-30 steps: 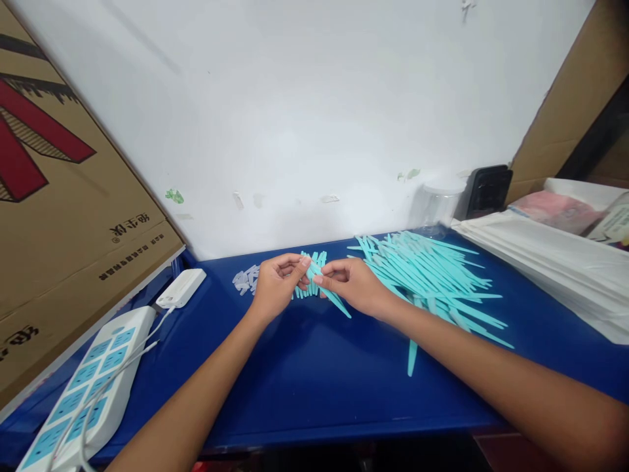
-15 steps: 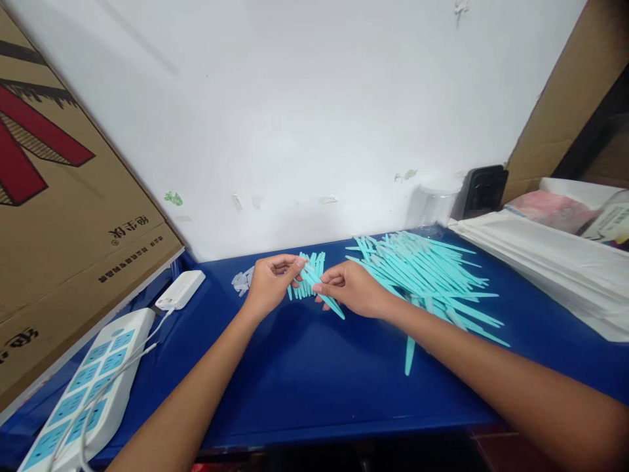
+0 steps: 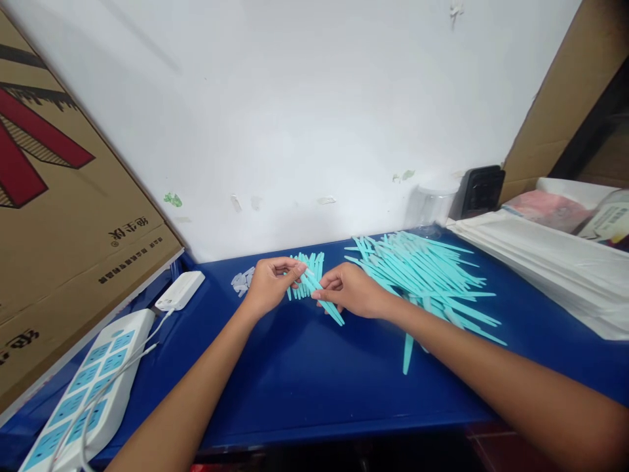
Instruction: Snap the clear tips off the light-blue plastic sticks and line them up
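Observation:
Between my hands is a slim turquoise eyebrow razor [image 3: 327, 303] with a long tapered handle, its pointed end slanting down to the right. My left hand [image 3: 274, 283] is closed at its upper end, where a small pale part shows by the fingertips. My right hand [image 3: 351, 288] pinches the handle lower down; a second tip shows close beside the first. Behind them a row of turquoise razors [image 3: 314, 262] lies on the blue table [image 3: 295, 387]. Left of my left hand is a small heap of clear plastic caps [image 3: 240, 282], partly hidden.
A large pile of turquoise razors [image 3: 422, 269] lies to the right, one loose near the front. A power strip [image 3: 113, 380] and white adapter [image 3: 181, 290] with cables stand left. White sheets [image 3: 531, 262], a clear jar [image 3: 432, 206] and a cardboard box [image 3: 88, 216] border the table.
The held razor's lower end has tilted slightly downward, and two tips now show side by side. My right hand has shifted a little; my left stays almost still.

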A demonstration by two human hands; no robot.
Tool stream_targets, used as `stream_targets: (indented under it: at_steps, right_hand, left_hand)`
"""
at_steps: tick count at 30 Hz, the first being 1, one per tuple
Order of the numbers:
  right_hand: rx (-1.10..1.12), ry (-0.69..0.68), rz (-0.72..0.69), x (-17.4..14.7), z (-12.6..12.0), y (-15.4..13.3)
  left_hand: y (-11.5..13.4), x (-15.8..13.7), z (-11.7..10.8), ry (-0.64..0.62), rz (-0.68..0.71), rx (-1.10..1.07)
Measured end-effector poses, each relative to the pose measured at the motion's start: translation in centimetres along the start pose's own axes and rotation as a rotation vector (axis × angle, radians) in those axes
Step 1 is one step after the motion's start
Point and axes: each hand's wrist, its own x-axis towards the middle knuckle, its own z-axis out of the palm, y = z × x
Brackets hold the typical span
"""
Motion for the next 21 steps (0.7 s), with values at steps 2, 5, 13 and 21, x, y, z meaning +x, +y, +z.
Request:
stream_targets:
  at_steps: [2,5,13,21]
  right_hand:
    - [-0.003,-0.009,0.009,-0.1,-0.1,-0.3]
    - [-0.013,-0.022,-0.005,-0.2,-0.5,-0.6]
    - [-0.131,-0.043,0.036,-0.5,-0.7,-0.9]
    - [-0.034,0.186,0.196,0.8,-1.7,1.2]
  left_hand:
    - [0.1,-0.1,0.0,-0.015,0.002,-0.009]
    - [0.1,-0.1,0.2,-0.031,0.001,-0.026]
    - [-0.2,1.9,-5.7,0.361,0.025,-0.163]
    - [-1.2,1.7,-8.2,0.334,0.050,0.750]
